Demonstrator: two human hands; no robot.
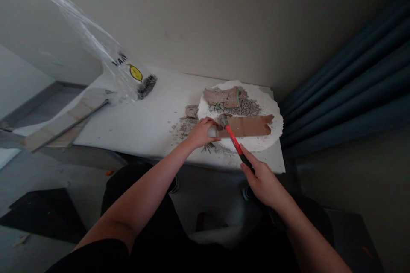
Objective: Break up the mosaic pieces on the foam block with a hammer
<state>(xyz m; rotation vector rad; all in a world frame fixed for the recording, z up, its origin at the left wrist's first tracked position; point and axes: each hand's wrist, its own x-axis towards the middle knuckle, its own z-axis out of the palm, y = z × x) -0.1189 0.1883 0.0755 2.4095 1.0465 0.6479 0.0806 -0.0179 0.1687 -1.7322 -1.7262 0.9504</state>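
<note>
From here I see the person's right hand (261,177) with its fingers closed round the red and black handle of a hammer (234,138), its head by the left end of the cardboard (250,126) on a ragged white sheet (276,126). The left hand (202,133) is right beside that head, fingers curved about a pale thing (212,131), though I can't tell whether they grip it. Gravel (251,108) lies behind the cardboard, and a clear bag (123,70) stands farther left on the counter (144,123).
</note>
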